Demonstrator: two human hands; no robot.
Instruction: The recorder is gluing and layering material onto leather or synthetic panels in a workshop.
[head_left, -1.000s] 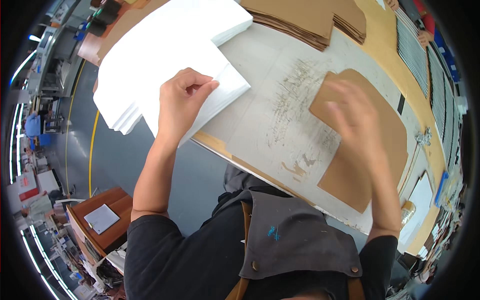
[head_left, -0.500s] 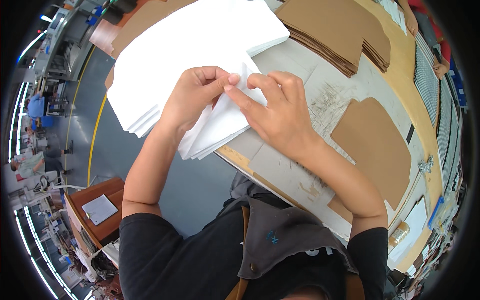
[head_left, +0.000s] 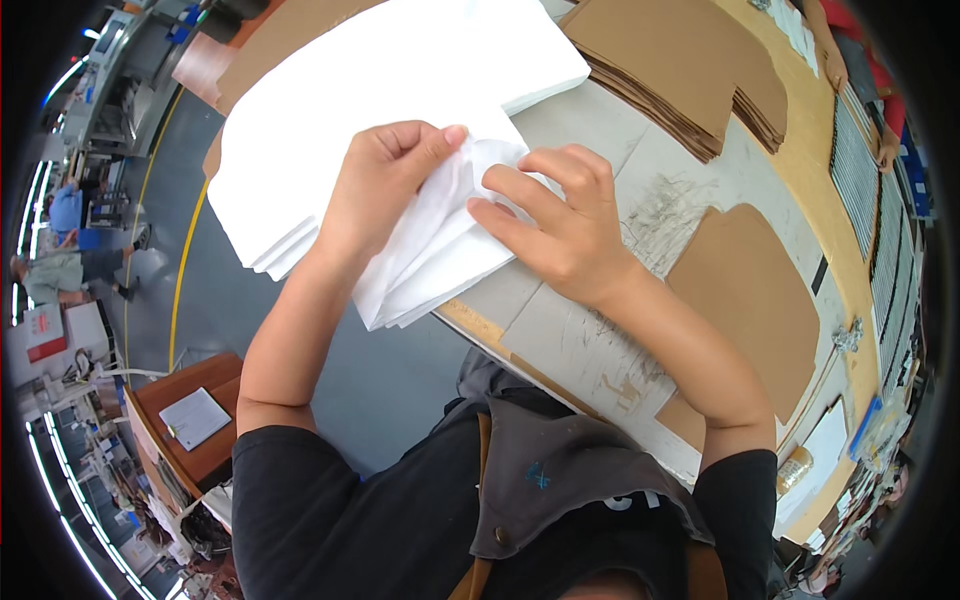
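A thick stack of thin white cut sheets [head_left: 330, 120] lies at the table's near left, its layered lower edge overhanging. My left hand [head_left: 385, 180] is closed in a pinch, thumb against the bent forefinger, on the lifted edge of a white sheet [head_left: 425, 225]. That sheet is creased and folded back between my hands; whether it is one layer or more I cannot tell. Just right of it, my right hand [head_left: 560, 215] has its fingers bent and apart, with the fingertips against or very near the raised material.
Brown cut-out pieces [head_left: 680, 70] are piled at the far right, and another brown piece [head_left: 745, 300] lies on the scuffed grey table [head_left: 535, 310]. A clipboard [head_left: 195, 418] rests on a brown surface at lower left. Another person's hand [head_left: 885, 150] shows at far right.
My hands have drawn apart slightly, the right one moving a little downward with its thumb and forefinger spread. The sheet's raised edge has opened out between them.
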